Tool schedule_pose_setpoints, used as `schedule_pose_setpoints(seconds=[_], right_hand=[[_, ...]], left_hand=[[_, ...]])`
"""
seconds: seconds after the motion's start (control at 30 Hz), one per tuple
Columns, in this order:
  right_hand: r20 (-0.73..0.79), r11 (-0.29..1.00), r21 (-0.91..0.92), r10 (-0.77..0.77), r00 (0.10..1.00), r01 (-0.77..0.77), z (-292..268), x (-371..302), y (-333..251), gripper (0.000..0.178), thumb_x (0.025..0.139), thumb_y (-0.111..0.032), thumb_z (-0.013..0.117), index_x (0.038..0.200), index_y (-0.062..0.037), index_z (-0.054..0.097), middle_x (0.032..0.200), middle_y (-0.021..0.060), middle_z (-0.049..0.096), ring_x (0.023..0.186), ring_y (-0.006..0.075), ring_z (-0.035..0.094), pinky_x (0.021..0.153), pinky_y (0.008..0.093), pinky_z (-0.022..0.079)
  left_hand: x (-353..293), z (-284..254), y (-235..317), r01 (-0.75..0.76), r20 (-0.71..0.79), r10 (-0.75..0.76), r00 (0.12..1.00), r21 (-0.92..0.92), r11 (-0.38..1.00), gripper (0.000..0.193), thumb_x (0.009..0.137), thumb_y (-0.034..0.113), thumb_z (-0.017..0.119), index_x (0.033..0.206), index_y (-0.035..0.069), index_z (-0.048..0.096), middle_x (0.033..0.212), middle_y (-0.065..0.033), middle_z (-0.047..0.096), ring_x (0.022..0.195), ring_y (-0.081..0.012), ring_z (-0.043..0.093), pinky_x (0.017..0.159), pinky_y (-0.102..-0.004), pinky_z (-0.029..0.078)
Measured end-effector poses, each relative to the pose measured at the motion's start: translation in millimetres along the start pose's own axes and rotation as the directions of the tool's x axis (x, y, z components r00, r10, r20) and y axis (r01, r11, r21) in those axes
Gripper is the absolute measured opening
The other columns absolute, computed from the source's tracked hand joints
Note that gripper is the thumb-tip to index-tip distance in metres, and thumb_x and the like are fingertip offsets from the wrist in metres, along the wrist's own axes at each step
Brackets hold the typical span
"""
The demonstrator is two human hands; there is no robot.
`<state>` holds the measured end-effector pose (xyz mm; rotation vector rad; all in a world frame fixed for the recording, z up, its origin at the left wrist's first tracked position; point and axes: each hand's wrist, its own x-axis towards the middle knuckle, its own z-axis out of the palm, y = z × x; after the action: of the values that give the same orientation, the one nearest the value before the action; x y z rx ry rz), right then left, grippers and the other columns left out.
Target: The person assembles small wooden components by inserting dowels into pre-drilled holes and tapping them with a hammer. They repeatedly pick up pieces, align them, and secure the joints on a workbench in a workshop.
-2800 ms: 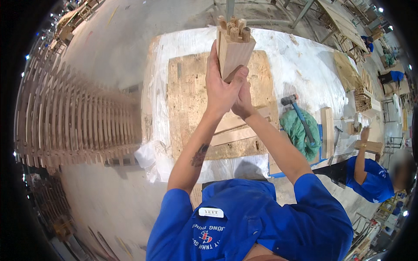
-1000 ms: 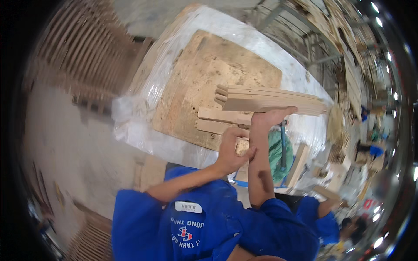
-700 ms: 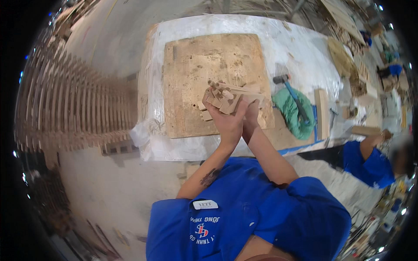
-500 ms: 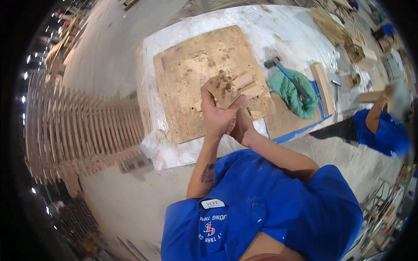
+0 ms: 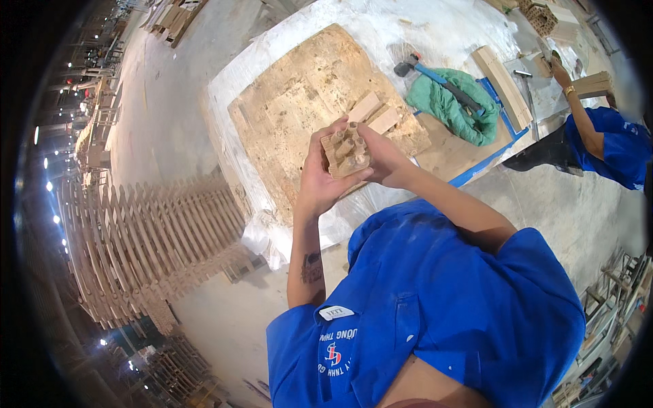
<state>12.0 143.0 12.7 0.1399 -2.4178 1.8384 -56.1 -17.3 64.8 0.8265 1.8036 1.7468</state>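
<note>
Concrete floor [image 5: 180, 75] spreads out around a worktable wrapped in clear plastic [image 5: 428, 27]. To the left of the table stands a large open stack of wooden slats [image 5: 149, 251], laid in rows. A worn, scuffed wooden board [image 5: 286, 102] covers much of the tabletop. At the right, a co-worker in a blue shirt [image 5: 605, 146] has one arm stretched toward the table. A brown panel with a blue edge [image 5: 445, 144] lies beside the worn board, and a straight squared timber [image 5: 502, 88] lies along its far side, with a slim hammer [image 5: 528, 95] just beyond. Crumpled green cloth [image 5: 442, 112] rests on the panel, and a blue-handled hammer [image 5: 445, 87] lies across it, head toward the far left.

Over the near part of the worn board, a bundle of tenoned wood pieces [image 5: 345, 160] is held with its rounded tenons toward the camera; whether its lower end touches the board is hidden. The left hand [image 5: 321, 178] grips the bundle's left and near sides, the right hand [image 5: 384, 155] its right side. Two short, flat wood pieces [image 5: 364, 107] lie just beyond the hands.
</note>
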Motion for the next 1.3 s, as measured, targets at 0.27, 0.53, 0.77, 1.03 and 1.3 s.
schedule_pose_setpoints(seconds=[0.27, 0.53, 0.77, 1.03, 1.3], right_hand=[[-0.051, 0.953, 0.28, 0.132, 0.99, -0.113, 11.0, -10.6, 23.9, 0.085, 0.078, -0.024, 0.088, 0.146, -0.0048, 0.041, 0.136, 0.0123, 0.055, 0.128, 0.0262, 0.055, 0.105, 0.0384, 0.047], [-0.184, 0.974, 0.176, 0.177, 0.967, -0.145, 27.7, -5.1, 23.6, 0.084, 0.079, -0.027, 0.083, 0.143, 0.0025, 0.039, 0.133, 0.0249, 0.052, 0.123, 0.0376, 0.057, 0.103, 0.0397, 0.046], [-0.242, 0.999, -0.027, 0.027, 0.97, -0.035, 33.4, -4.9, 16.1, 0.076, 0.074, -0.023, 0.087, 0.13, 0.0041, 0.044, 0.114, 0.0247, 0.061, 0.109, 0.0401, 0.062, 0.092, 0.0447, 0.05], [-0.217, 0.999, 0.034, 0.02, 0.976, -0.013, 33.5, -5.3, 12.1, 0.086, 0.074, -0.024, 0.089, 0.136, 0.0062, 0.039, 0.118, 0.026, 0.058, 0.113, 0.0415, 0.059, 0.097, 0.0438, 0.049], [-0.233, 0.995, 0.09, 0.063, 0.97, -0.043, 33.5, -4.5, 11.5, 0.088, 0.072, -0.022, 0.091, 0.137, 0.0058, 0.039, 0.121, 0.0257, 0.057, 0.116, 0.041, 0.058, 0.098, 0.0437, 0.048]], left_hand=[[-7.0, -2.7, -4.9, -0.065, 0.007, 0.067, 0.998, 0.367, 0.928, 0.124, 0.062, 0.035, 0.097, 0.159, 0.006, 0.025, 0.156, -0.0184, 0.039, 0.142, -0.0331, 0.044, 0.118, -0.0472, 0.037], [-8.5, 42.7, -12.5, -0.055, -0.282, 0.095, 0.955, 0.147, 0.988, 0.121, 0.069, 0.02, 0.094, 0.161, 0.01, 0.015, 0.158, -0.0213, 0.036, 0.143, -0.0362, 0.041, 0.118, -0.0446, 0.036], [-16.6, 6.7, 33.0, -0.187, -0.129, 0.352, 0.927, 0.655, 0.732, 0.048, 0.081, 0.022, 0.083, 0.127, 0.015, 0.07, 0.133, -0.0146, 0.055, 0.118, -0.0282, 0.056, 0.094, -0.0389, 0.048], [-21.5, 4.8, 55.7, -0.22, 0.032, 0.379, 0.925, 0.857, 0.466, 0.024, 0.079, 0.006, 0.079, 0.103, 0.011, 0.077, 0.1, -0.0066, 0.072, 0.092, -0.0246, 0.066, 0.078, -0.0352, 0.054], [-24.3, 10.0, 42.8, -0.133, -0.122, 0.414, 0.902, 0.834, 0.536, 0.022, 0.084, -0.006, 0.07, 0.101, 0.006, 0.076, 0.088, -0.0085, 0.074, 0.085, -0.0219, 0.069, 0.076, -0.0317, 0.054]])
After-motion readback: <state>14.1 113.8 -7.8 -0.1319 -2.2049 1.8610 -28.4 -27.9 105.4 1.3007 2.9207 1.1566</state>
